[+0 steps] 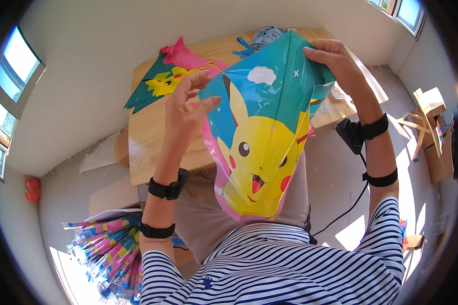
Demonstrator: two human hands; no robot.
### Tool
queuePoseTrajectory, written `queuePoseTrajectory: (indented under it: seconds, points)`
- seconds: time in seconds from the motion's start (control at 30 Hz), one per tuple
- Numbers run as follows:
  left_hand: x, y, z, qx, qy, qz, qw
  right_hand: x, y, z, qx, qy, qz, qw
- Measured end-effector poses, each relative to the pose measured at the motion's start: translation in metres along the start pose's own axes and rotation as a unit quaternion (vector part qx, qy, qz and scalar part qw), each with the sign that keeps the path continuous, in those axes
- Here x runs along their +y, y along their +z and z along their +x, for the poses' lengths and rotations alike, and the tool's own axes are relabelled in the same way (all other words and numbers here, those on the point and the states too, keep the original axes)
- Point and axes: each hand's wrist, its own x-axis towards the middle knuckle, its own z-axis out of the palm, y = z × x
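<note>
A glossy plastic sheet point(259, 86) hangs in front of my lap, broad at the top and rounded at the bottom. It is teal and blue with a pink edge, a white cloud and a big yellow long-eared cartoon face. My right hand point(331, 56) pinches its upper right edge, with the thumb on the near side. Beside the upper left edge, my left hand point(188, 101) is open, thumb and fingers apart. Whether its fingertips touch the sheet, I cannot tell. A fold behind the right side hides part of the sheet.
On the wooden table point(150, 134) lie a similar pink and green printed sheet point(163, 84) and a grey-blue cloth bundle point(268, 36). A pile of folded colourful sheets point(112, 254) is at lower left. A black cable point(341, 216) hangs from my right wrist strap. Cardboard boxes point(437, 147) stand right.
</note>
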Motion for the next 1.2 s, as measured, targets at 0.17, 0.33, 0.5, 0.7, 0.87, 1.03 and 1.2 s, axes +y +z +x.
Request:
queuePoseTrajectory:
  seconds: [0.17, 0.33, 0.5, 0.7, 0.87, 1.03, 1.2]
  points:
    - [-0.018, 0.024, -0.068, -0.142, -0.103, -0.065, 0.982, -0.014, -0.064, 0.004, 0.07, -0.017, 0.091, 0.993]
    - [-0.012, 0.074, -0.093, -0.175, -0.029, -0.055, 0.983, -0.073, -0.03, 0.017, 0.089, 0.002, 0.357, 0.93]
    - [-0.016, 0.112, -0.079, -0.089, -0.057, -0.173, 0.979, -0.099, 0.012, 0.031, 0.04, -0.013, 0.399, 0.916]
    - [-0.063, 0.099, -0.078, -0.037, -0.275, -0.52, 0.808, -0.12, 0.057, 0.048, -0.085, -0.134, 0.29, 0.944]
    - [-0.097, 0.038, -0.072, 0.049, -0.363, -0.545, 0.754, -0.07, 0.065, 0.064, 0.013, -0.179, 0.101, 0.979]
    - [-0.173, -0.001, -0.073, 0.044, -0.387, -0.529, 0.754, 0.055, 0.123, 0.068, 0.018, -0.062, -0.069, 0.996]
    - [-0.231, -0.035, -0.077, 0.077, -0.431, -0.294, 0.85, 0.185, 0.19, 0.045, 0.015, 0.02, -0.135, 0.991]
